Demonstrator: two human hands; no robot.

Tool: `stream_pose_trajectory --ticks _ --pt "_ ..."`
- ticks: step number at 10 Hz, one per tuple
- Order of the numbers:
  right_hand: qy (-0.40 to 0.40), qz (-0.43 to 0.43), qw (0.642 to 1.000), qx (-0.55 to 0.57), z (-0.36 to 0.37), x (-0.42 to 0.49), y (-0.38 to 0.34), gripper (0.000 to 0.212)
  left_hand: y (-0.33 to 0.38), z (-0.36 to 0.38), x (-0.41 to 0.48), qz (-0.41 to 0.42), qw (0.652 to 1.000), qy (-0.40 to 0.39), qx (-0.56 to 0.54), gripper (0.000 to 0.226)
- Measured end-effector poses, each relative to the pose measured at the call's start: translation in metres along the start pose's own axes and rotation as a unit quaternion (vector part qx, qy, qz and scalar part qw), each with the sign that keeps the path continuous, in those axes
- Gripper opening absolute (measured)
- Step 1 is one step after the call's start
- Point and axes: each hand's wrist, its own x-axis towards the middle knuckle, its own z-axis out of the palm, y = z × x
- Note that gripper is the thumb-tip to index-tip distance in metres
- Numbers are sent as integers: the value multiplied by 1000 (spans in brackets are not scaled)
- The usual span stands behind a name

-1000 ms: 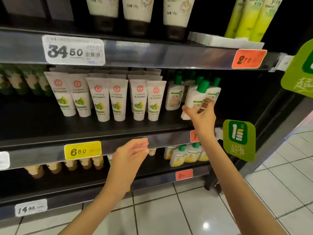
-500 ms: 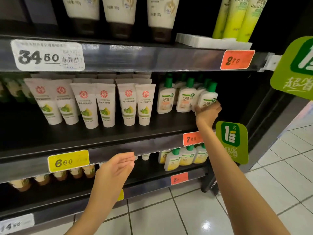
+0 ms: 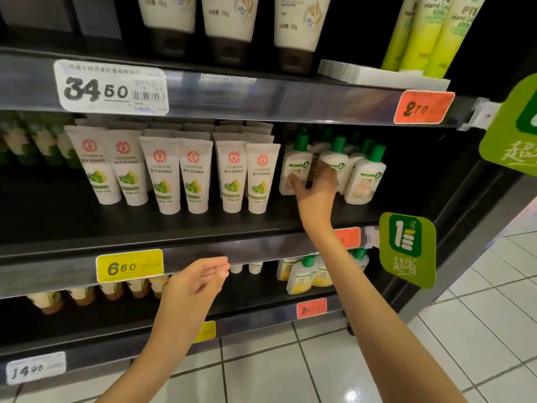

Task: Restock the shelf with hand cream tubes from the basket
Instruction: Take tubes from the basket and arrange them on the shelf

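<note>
you are at the placing and tidying step, judging by your right hand [image 3: 315, 187]: it is up on the middle shelf [image 3: 174, 225], in among the green-capped bottles [image 3: 366, 175] at 2 o'clock of the view. its thumb touches the front-left bottle and its fingers curl toward the next one, but whether that grip clasps a bottle or only nudges it cannot be told. your left hand [image 3: 200, 282], at 7 o'clock before the shelf edge, hangs loosely curled, its grip released and carrying nothing. the white hand cream tubes [image 3: 194, 175] stand cap-down in rows at 9 o'clock of the bottles, several deep. the basket is out of view, so the next move likely calls for drawing the right hand clear without toppling a neighbour, then turning to fetch more stock. the lower shelf [image 3: 261, 318] holds yellow-labelled bottles [image 3: 302, 274].
</note>
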Motion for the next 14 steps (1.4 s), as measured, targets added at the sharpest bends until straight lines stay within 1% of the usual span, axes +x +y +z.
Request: stream_pose_trajectory --ticks 1,2,3,4,6,8,9,10,11,12,13,14 --pt "-12 36 999 -36 18 8 -5 67 -1 -10 2 -7 1000 -4 -21 24" --pt "1 69 996 -62 28 13 -5 74 -2 -19 5 -12 999 -9 -33 28" --pt "17 74 995 -69 33 14 -2 71 -2 -24 6 -22 999 -12 -40 32" --pt "40 68 994 -75 35 12 -3 66 -4 -23 7 -24 999 -11 -31 29" --pt "70 70 991 -95 37 14 -3 68 -4 -17 7 -20 1000 -15 -4 25" --pt "78 76 992 -59 37 12 -5 69 -5 -14 5 -26 1000 -1 0 23" --pt "118 60 991 -16 32 10 -8 56 -5 -19 3 -32 999 8 -10 22" --pt "168 18 981 -92 14 23 -4 37 -5 -32 3 -32 999 18 -18 23" --pt "126 2 981 -146 -12 51 -2 42 -6 -43 5 -31 999 28 -20 25" --pt "25 4 983 -180 -25 71 -1 44 -5 -40 5 -28 999 33 -23 28" --pt "-5 -7 986 -165 -33 78 -5 43 -4 -30 2 -28 999 19 -28 26" --pt "-5 2 983 -183 -32 84 2 31 -4 -27 0 -19 999 9 -27 26"
